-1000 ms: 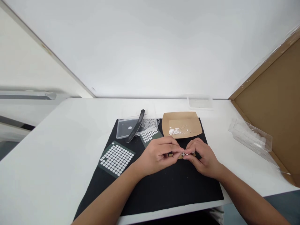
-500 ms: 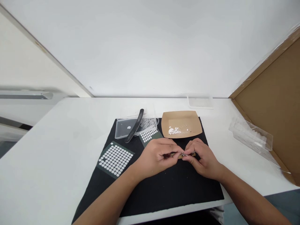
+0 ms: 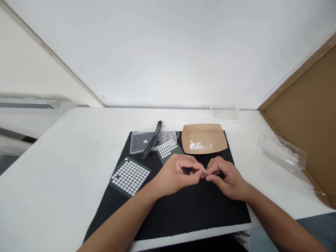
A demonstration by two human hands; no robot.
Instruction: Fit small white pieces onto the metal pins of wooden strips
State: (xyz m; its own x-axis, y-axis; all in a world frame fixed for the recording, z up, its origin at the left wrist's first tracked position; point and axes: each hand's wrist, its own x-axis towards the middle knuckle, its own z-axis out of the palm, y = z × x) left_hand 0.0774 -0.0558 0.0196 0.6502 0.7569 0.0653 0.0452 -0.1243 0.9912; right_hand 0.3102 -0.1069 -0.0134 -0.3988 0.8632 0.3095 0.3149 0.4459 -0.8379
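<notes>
Small shiny silver metal piece [image 3: 207, 174] in a two-sided fingertip pinch, above black rectangular mat [image 3: 191, 217] on white counter [image 3: 65, 168].
Left hand [image 3: 181, 175] and right hand [image 3: 228, 178] both grasping it, thumb to fingers; details too small to read. Just beyond: brown cardboard tray [image 3: 203, 128] with white flakes [image 3: 195, 145]. Black curved bar [image 3: 153, 140] lies across clear plastic box [image 3: 138, 143].

Has 2 bare hands, left hand [image 3: 174, 175] and right hand [image 3: 228, 180], with slim fingers. Narrows at the wrists, then widens along left forearm [image 3: 122, 217] and right forearm [image 3: 279, 218], both bare. Shows a dark patch [image 3: 202, 245] at the bottom edge, too dim to identify as clothing, beside pale creased fabric [image 3: 243, 239], unclear whether worn.
</notes>
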